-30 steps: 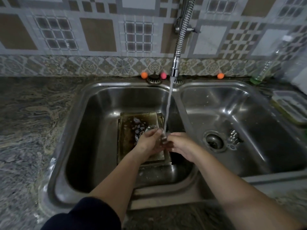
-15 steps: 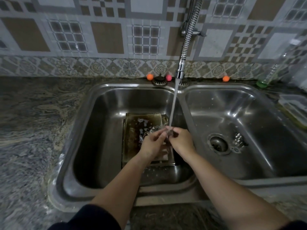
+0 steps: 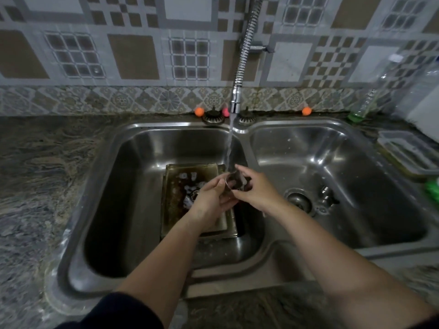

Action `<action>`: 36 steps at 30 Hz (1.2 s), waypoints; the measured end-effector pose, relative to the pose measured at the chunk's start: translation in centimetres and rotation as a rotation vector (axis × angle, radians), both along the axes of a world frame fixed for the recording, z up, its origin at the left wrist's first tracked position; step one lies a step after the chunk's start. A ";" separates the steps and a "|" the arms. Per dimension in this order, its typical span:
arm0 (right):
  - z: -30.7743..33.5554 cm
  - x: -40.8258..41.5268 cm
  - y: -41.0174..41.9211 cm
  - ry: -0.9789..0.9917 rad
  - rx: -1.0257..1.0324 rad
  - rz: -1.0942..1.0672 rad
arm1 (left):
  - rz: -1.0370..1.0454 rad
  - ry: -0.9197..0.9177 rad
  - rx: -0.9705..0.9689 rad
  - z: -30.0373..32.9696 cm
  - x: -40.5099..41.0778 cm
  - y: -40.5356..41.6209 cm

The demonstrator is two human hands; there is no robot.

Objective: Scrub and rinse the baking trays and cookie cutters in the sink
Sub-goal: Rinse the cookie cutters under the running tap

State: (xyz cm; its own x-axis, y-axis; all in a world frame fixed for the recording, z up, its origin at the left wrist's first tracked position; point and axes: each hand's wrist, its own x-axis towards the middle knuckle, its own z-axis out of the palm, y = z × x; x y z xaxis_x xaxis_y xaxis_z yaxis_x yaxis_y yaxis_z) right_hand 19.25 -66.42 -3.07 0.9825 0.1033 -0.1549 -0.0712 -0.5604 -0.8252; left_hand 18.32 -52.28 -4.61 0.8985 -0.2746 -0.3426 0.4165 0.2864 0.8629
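1. A small metal cookie cutter (image 3: 231,184) is sitting between both hands under the running water stream (image 3: 229,148), above the left basin (image 3: 114,210) of the sink; by my reading it is being rinsed.
2. The left hand (image 3: 211,198) is cupping the cutter from its 7 o'clock side, fingers curled under it; the right hand (image 3: 256,189) is pinching it from 3 o'clock.
3. At 7 o'clock of the cutter, the baking trays (image 3: 175,210) are lying stacked on the basin floor, looking brown-stained, with soap foam and what may be other cutters resting on top; these seem to be waiting for scrubbing.
4. At 3 o'clock, the right basin (image 3: 356,186) is holding nothing rinsed that I can see, so most of the task is probably remaining.
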 end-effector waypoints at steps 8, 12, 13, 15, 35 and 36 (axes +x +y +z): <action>-0.2 1.3 -11.0 -0.035 -0.336 -0.262 | -0.283 -0.547 1.069 -1.7 1.6 -6.8; -3.6 1.6 -18.9 0.175 -0.501 -0.350 | -0.464 -0.562 1.400 -2.4 1.3 -9.7; -4.3 1.7 -20.6 0.205 -0.536 -0.365 | -0.448 -0.575 1.456 -2.5 1.4 -10.1; -5.9 2.1 -23.8 0.246 -0.586 -0.397 | -0.396 -0.610 1.553 -2.8 1.5 -10.5; -7.1 3.1 -26.6 0.234 -0.600 -0.343 | -0.391 -0.648 1.621 -3.0 2.1 -10.6; -6.3 2.8 -25.5 0.219 -0.571 -0.331 | -0.390 -0.647 1.608 -2.9 2.0 -10.6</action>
